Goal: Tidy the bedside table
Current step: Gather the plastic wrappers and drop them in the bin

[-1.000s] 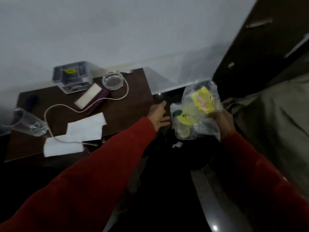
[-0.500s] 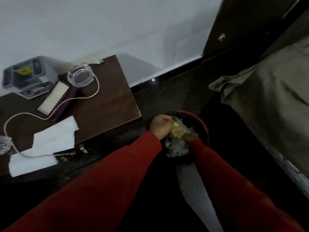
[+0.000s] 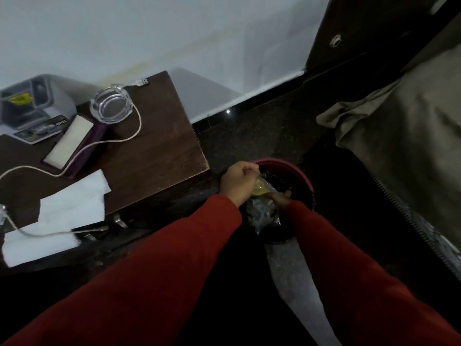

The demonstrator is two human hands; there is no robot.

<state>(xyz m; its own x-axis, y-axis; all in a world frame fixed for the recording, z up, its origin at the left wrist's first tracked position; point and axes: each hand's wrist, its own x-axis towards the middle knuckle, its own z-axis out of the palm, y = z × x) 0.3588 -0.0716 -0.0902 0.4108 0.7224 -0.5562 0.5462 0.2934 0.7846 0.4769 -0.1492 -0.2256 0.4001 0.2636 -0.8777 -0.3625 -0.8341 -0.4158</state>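
Step in hand: rubbish disposal, I'd say. A clear plastic bag (image 3: 262,206) with something yellow inside sits at the mouth of the bin (image 3: 305,176), the dark one with the reddish rim on the floor just beside the bench (image 3: 159,156).

Left hand (image 3: 239,182): fingers clenched into a fist at the top of the bag, looking to pinch the plastic right at the bin's near rim.

Right hand (image 3: 282,197): low in the bin mouth, against the bag's far side. It's dark down there, so I cannot tell if those fingers are grasping the plastic or just pressing on it.

Where the bag is: partly inside the bin, its lower end draped over the near edge. Not fully down, by my read.

Left on the bench: white paper napkins (image 3: 72,206) at the front edge, a pale cable (image 3: 109,141) looping across, a glass ashtray (image 3: 112,104) near the wall, a flat white-topped box (image 3: 68,142) beside it, and a grey tray (image 3: 32,103) at the back corner.

Next move calls for: pushing the bag down past the rim so nothing hangs over, then letting go with both hands and turning to the napkins and cable.

Watch for: thin plastic snagging on the rim, and poor light inside the bin.
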